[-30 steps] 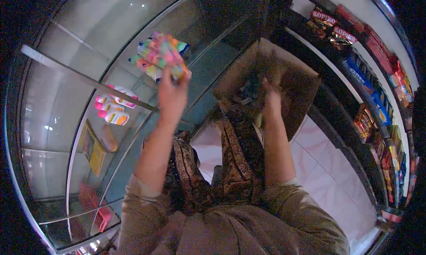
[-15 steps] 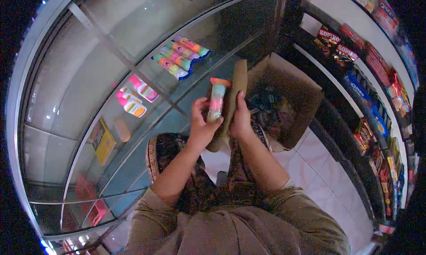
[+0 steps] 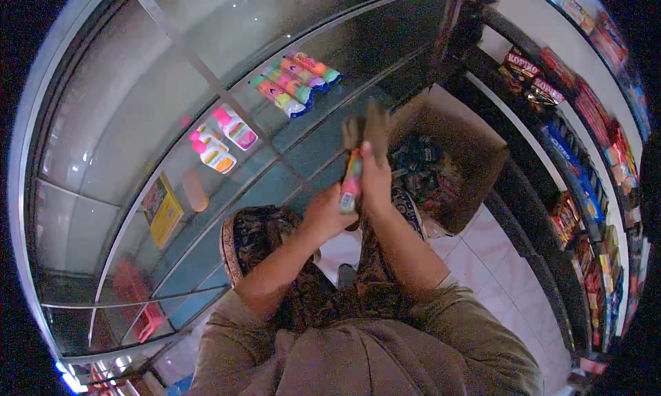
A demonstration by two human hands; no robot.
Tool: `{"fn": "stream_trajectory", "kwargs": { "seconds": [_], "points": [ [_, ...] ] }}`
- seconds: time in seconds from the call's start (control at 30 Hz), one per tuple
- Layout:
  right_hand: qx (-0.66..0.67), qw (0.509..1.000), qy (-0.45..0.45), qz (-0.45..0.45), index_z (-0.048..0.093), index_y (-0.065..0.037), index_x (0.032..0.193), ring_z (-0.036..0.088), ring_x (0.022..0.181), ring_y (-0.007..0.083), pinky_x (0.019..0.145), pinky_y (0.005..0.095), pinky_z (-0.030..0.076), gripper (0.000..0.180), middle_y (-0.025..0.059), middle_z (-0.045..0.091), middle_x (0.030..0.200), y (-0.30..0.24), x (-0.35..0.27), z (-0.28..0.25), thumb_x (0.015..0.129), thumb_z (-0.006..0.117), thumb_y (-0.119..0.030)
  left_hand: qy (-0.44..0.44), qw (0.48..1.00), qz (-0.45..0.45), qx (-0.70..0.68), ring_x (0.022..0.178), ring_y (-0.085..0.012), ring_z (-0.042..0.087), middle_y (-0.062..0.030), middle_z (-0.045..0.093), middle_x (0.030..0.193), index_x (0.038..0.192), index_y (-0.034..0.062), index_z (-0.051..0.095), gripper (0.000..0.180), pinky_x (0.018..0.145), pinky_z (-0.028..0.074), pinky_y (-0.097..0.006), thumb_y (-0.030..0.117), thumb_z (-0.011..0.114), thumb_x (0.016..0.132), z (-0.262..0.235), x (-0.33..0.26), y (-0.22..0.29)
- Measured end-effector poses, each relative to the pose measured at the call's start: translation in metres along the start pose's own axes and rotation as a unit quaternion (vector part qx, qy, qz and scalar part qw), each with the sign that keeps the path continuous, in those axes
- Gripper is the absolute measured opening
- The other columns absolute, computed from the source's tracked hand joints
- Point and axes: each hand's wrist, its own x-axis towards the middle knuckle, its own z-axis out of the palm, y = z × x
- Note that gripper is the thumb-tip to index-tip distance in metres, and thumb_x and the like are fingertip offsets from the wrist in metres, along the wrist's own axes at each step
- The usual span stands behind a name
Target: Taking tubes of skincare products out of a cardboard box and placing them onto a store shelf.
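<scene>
hands drawn closer | both hands (image 3: 351, 196) closed round tube (image 3: 351, 182) | cardboard box (image 3: 475, 144) holds packets (image 3: 427, 165)

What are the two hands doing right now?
Left hand: closed on the colourful tube.
Right hand: also holding the colourful tube, fingers wrapped round it.

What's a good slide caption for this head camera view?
Both hands, left and right, hold colourful tubes between a cardboard box and a glass cabinet.
</scene>
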Motion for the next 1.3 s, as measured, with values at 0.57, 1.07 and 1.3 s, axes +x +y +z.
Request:
{"fn": "stream_trajectory", "kwargs": {
  "seconds": [0.57, 1.07, 1.3],
  "points": [
    [0.202, 0.95, -0.037, 0.236, 0.047, -0.002, 0.109, 0.054, 0.085, 0.0216, 0.077, 0.0353, 0.044, 0.05, 0.0088, 0.054, 0.099, 0.01, -0.013, 0.008, 0.085, 0.044, -0.046, 0.165, 0.976, 0.029, 0.14, 0.088, -0.0405, 0.047, -0.0231, 0.047, 0.095, 0.11, 0.0, 0.034, 0.054, 0.079, 0.039, -0.044, -0.003, 0.055, 0.06, -0.007, 0.007, -0.022],
    [0.101, 0.98, -0.101, 0.137, 0.048, 0.0, 0.11, 0.051, 0.091, 0.0218, 0.078, 0.0342, 0.042, 0.067, 0.0107, 0.053, 0.102, 0.012, -0.007, -0.001, 0.079, 0.043, -0.059, 0.06, 0.956, -0.079, -0.277, 0.082, -0.0161, 0.051, -0.0075, 0.052, 0.087, 0.106, 0.0036, 0.044, 0.041, 0.075, 0.041, -0.029, 0.032, 0.058, 0.079, -0.012, 0.009, -0.026],
    [0.27, 0.939, -0.098, 0.19, 0.044, -0.003, 0.114, 0.049, 0.097, 0.0203, 0.086, 0.0331, 0.039, 0.063, 0.008, 0.051, 0.109, 0.029, 0.012, -0.019, 0.084, 0.032, -0.057, 0.067, 0.94, -0.23, -0.243, 0.072, -0.012, 0.05, -0.0068, 0.057, 0.08, 0.104, 0.0046, 0.05, 0.045, 0.067, 0.04, -0.025, 0.045, 0.037, 0.088, -0.024, 0.008, 0.004]
  ]
}}
